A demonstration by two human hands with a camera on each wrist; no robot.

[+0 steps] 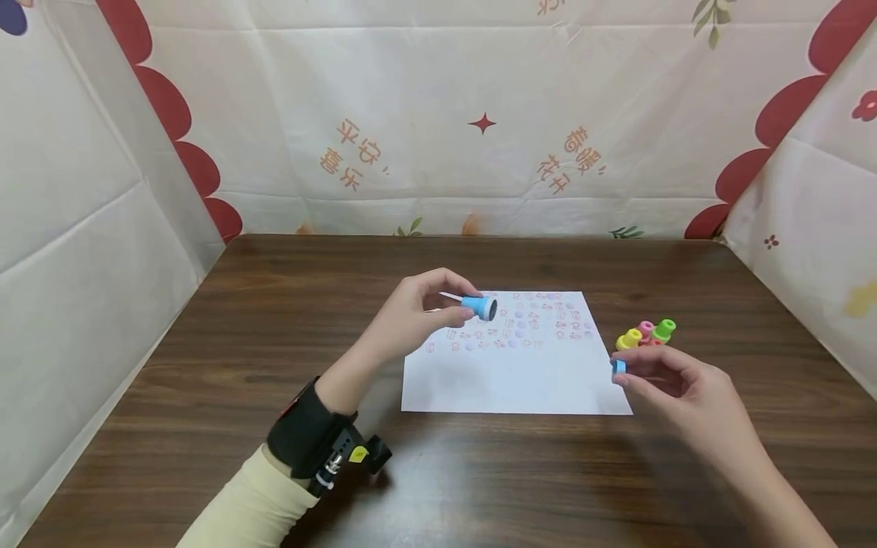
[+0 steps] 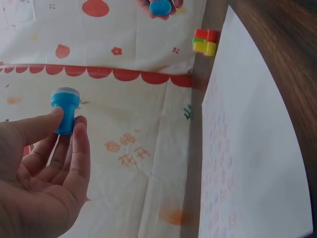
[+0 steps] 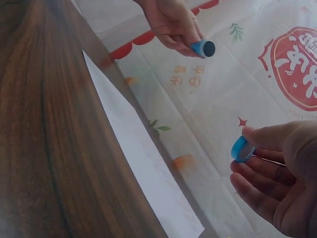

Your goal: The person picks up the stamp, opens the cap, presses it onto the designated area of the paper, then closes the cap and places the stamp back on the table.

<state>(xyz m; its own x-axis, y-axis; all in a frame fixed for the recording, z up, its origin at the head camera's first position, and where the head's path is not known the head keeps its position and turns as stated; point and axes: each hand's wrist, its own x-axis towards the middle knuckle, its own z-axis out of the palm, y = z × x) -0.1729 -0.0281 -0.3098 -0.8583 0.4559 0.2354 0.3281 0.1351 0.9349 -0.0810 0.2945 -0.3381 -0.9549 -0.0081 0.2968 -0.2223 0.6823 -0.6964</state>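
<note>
My left hand (image 1: 428, 308) pinches a blue stamp (image 1: 479, 307) by its handle, held over the paper with its dark round face turned to the right. In the left wrist view the stamp (image 2: 65, 110) stands upright between thumb and fingers. Near the paper's right edge my right hand (image 1: 681, 384) pinches a small round blue cap (image 1: 619, 367) between thumb and fingertips; its hollow side shows in the right wrist view, where the cap (image 3: 242, 148) is apart from the stamp. The white paper (image 1: 507, 384) carries rows of small red and purple stamped prints across its far half.
Right of the paper, a small group of stamps stands close together: a yellow stamp (image 1: 628, 339), a green stamp (image 1: 664, 329) and pink or red ones. The brown wooden table (image 1: 274, 304) meets a printed cloth (image 1: 438, 99) hung at the back and sides.
</note>
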